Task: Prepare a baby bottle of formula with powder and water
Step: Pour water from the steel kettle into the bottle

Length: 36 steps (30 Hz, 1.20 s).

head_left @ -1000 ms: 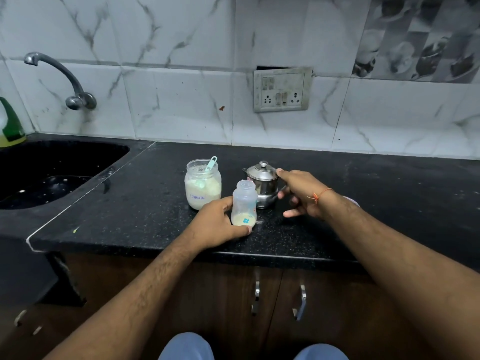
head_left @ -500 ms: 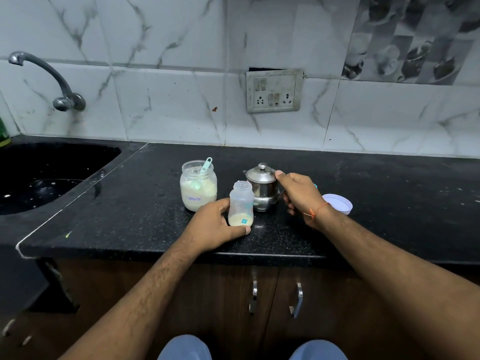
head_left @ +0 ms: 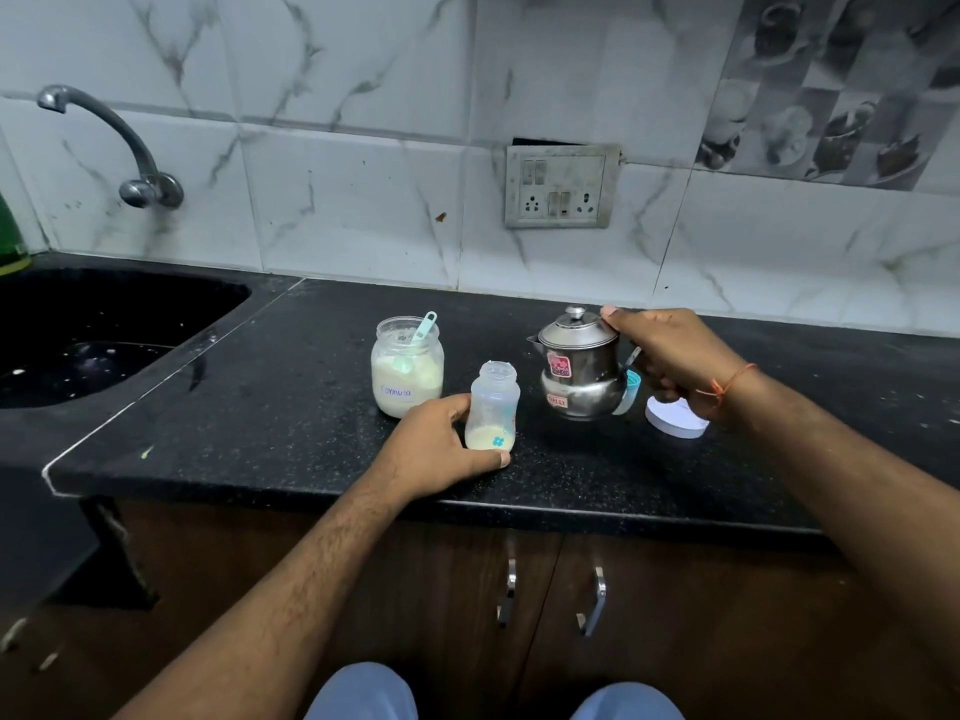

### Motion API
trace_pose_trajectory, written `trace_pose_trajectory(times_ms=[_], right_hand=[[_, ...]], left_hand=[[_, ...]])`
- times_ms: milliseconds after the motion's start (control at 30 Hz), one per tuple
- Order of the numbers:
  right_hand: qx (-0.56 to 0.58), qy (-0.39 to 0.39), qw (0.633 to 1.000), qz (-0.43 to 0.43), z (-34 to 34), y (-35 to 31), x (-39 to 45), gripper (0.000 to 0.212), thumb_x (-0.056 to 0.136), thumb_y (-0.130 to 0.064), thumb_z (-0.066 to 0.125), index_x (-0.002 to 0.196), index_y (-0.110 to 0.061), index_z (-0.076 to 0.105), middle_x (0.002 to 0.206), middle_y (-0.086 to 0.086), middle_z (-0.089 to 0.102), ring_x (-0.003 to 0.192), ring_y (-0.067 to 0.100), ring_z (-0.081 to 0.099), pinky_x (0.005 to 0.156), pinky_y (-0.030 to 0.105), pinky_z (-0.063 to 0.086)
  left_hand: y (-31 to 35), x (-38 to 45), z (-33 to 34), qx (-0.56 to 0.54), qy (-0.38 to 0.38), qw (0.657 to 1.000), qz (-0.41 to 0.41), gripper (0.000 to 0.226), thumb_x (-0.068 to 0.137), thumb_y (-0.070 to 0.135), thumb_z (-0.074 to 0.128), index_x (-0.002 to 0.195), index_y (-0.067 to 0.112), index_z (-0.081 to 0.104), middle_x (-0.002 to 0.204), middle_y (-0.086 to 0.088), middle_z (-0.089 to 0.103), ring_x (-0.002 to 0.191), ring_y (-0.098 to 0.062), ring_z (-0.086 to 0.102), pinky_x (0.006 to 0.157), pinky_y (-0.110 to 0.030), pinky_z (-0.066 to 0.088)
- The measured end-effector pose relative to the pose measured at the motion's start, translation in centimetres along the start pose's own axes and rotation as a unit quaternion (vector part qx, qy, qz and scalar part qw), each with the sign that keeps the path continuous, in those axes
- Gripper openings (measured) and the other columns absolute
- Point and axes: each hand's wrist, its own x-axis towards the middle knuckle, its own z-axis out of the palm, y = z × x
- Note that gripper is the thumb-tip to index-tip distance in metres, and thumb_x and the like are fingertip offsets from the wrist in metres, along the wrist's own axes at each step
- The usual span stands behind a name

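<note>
Counter [head_left: 291, 407] — bottle [head_left: 492, 405] between left fingers [head_left: 485, 462]

counter [head_left: 291, 407] black speckled | kettle [head_left: 581, 374] silver, red labels | scoop [head_left: 425, 327] teal | lid [head_left: 675, 419] white

A clear baby bottle [head_left: 492, 406], uncapped and upright, stands near the front edge of the black worktop [head_left: 291, 407], pale powder filling its bottom. Just behind and to its left sits an open glass formula jar [head_left: 407, 366], about half full of powder, a teal scoop [head_left: 423, 327] leaning out of its mouth. To the bottle's right a lidded steel kettle [head_left: 579, 363] is held above the worktop, spout facing left
</note>
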Motion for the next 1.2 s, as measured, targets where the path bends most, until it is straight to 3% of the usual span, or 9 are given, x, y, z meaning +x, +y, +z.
trace_pose_trajectory(times_ms=[167, 333, 500, 667, 800, 1000, 1200], right_hand=[[-0.08, -0.017, 0.996, -0.023, -1.0, -1.9, -0.1, 0.053, 0.094, -0.063, 0.068, 0.082, -0.012, 0.057, 0.043, 0.0, 0.036, 0.04, 0.018, 0.026, 0.042, 0.02, 0.024], [-0.109, -0.045, 0.993, -0.009, -1.1, -3.4, -0.3, 0.055, 0.092, -0.066, 0.068, 0.067, -0.02, 0.051, 0.044, -0.001, 0.036, 0.04, 0.018, 0.025, 0.044, 0.022, 0.025], [-0.142, -0.082, 0.986, -0.008, -0.8, -4.5, -0.2, 0.054, 0.091, -0.066, 0.07, 0.068, -0.018, 0.059, 0.048, 0.002, 0.038, 0.041, 0.017, 0.027, 0.045, 0.022, 0.024], [-0.162, -0.098, 0.982, -0.029, -0.3, -5.2, 0.0, 0.054, 0.091, -0.063, 0.071, 0.087, -0.009, 0.064, 0.049, 0.0, 0.033, 0.041, 0.016, 0.024, 0.043, 0.021, 0.024], [-0.191, -0.094, 0.976, -0.046, -0.1, -5.9, 0.5, 0.071, 0.09, -0.061, 0.072, 0.093, 0.01, 0.066, 0.049, 0.001, 0.034, 0.04, 0.016, 0.025, 0.04, 0.02, 0.025], [-0.234, -0.093, 0.967, -0.047, 0.0, -7.0, 0.9, 0.059, 0.089, -0.061, 0.074, 0.088, -0.001, 0.075, 0.049, 0.0, 0.04, 0.044, 0.019, 0.029, 0.041, 0.022, 0.027], [-0.26, -0.083, 0.961, -0.044, 0.0, -7.9, 1.3, 0.064, 0.087, -0.063, 0.075, 0.085, 0.001, 0.071, 0.049, -0.001, 0.041, 0.045, 0.018, 0.031, 0.042, 0.023, 0.029]], left_hand=[[0.2, 0.0, -0.1, 0.011, 0.005, 1.0, 0.001, 0.039, 0.074, 0.041, 0.099, 0.102, 0.045, 0.072, 0.1, 0.025, 0.082, 0.094, 0.002, 0.078, 0.094, -0.034, 0.063], [0.4, -0.2, -0.1, 0.017, 0.006, 1.0, -0.002, 0.04, 0.075, 0.039, 0.1, 0.1, 0.048, 0.071, 0.102, 0.024, 0.082, 0.097, 0.003, 0.077, 0.097, -0.034, 0.063], [0.5, -0.2, -0.2, 0.019, 0.01, 1.0, -0.006, 0.043, 0.074, 0.04, 0.1, 0.107, 0.044, 0.073, 0.102, 0.023, 0.082, 0.096, 0.002, 0.077, 0.096, -0.034, 0.063], [0.7, -0.3, -0.2, 0.03, 0.009, 0.999, -0.008, 0.047, 0.073, 0.044, 0.1, 0.113, 0.039, 0.075, 0.103, 0.022, 0.082, 0.095, 0.002, 0.076, 0.093, -0.032, 0.063], [0.7, -0.3, -0.2, 0.03, 0.013, 0.999, -0.008, 0.049, 0.072, 0.044, 0.1, 0.115, 0.035, 0.078, 0.103, 0.021, 0.082, 0.095, 0.001, 0.076, 0.095, -0.036, 0.064], [0.8, -0.2, -0.2, 0.033, 0.015, 0.999, -0.011, 0.052, 0.073, 0.044, 0.1, 0.119, 0.033, 0.078, 0.104, 0.02, 0.082, 0.096, 0.001, 0.076, 0.093, -0.034, 0.063], [0.9, -0.3, -0.2, 0.024, 0.014, 0.999, -0.018, 0.05, 0.072, 0.043, 0.1, 0.116, 0.033, 0.078, 0.103, 0.019, 0.082, 0.096, -0.001, 0.076, 0.096, -0.037, 0.063]])
